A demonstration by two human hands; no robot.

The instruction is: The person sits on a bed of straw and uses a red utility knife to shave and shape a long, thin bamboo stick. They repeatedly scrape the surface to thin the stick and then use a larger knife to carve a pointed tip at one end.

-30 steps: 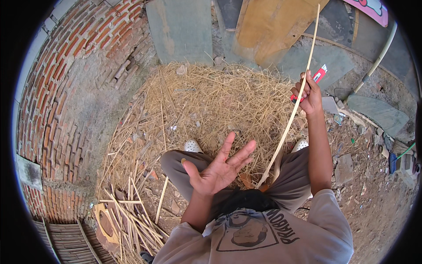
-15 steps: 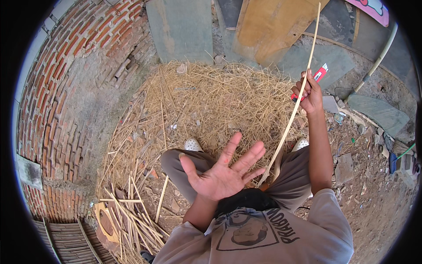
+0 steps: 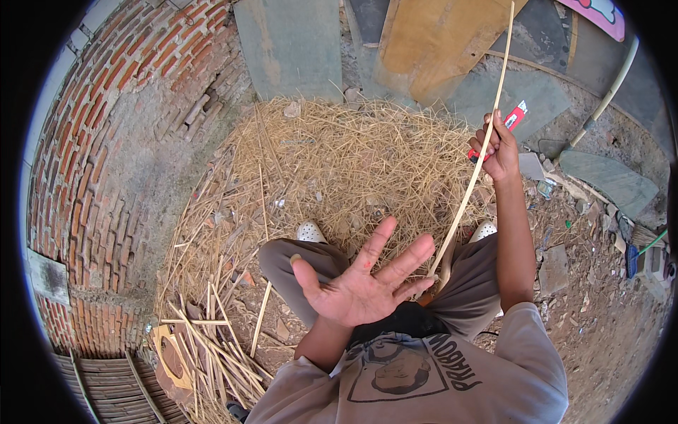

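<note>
My left hand (image 3: 360, 286) is raised palm up over my lap, its fingers spread and nothing in them. A small red mark shows on the palm near the fingers. Up at the right, my right hand (image 3: 500, 152) is closed around a red utility knife (image 3: 515, 116) and a long pale strip of split bamboo (image 3: 462, 201). The knife's tip end points up and to the right. The strip slants from the top of the view down toward my left hand's fingertips; whether they touch it I cannot tell.
Thin bamboo shavings (image 3: 353, 152) cover the ground ahead. A bundle of split strips (image 3: 219, 353) lies at the lower left. A brick wall (image 3: 92, 184) rises on the left, boards (image 3: 289, 49) lean at the back, and rubble (image 3: 554, 268) lies at the right.
My left hand has shifted slightly to the right, fingers still spread. The strip's lower end shows slightly differently beside it; my right hand has hardly moved.
</note>
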